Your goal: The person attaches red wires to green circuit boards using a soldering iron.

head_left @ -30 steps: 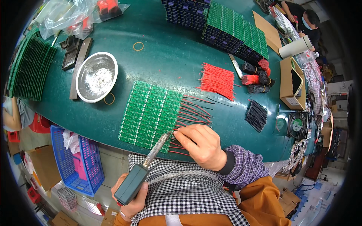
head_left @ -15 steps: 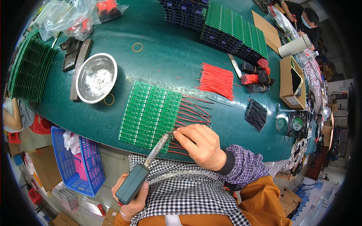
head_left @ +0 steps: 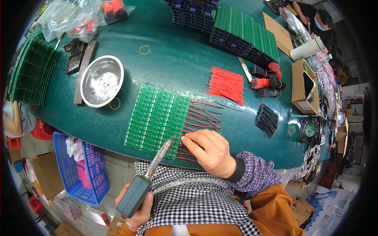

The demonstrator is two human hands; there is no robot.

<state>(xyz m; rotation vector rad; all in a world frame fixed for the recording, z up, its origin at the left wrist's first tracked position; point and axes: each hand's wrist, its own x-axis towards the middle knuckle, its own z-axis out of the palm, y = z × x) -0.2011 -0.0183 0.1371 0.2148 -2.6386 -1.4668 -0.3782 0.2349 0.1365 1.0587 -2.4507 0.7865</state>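
The right hand [head_left: 210, 151] is sitting in the lower middle of the frame, its fingers pinched together on a thin red wire [head_left: 188, 150] at the right edge of the green circuit boards [head_left: 157, 120]. The wrist is bending down toward the lower right, in a purple checked sleeve.

The left hand [head_left: 139, 208] is low in the frame, fingers wrapped tight around the dark green handle of a soldering iron [head_left: 147, 179]. Its metal tip is pointing up at the boards, just beside the right fingers.

A brown cardboard box [head_left: 302, 88] with a white label is sitting at the right. A white roll [head_left: 308, 49] is lying above it. Clear plastic bags [head_left: 78, 17] are bunching up at the upper left. A blue basket [head_left: 80, 169] is sitting at the lower left.
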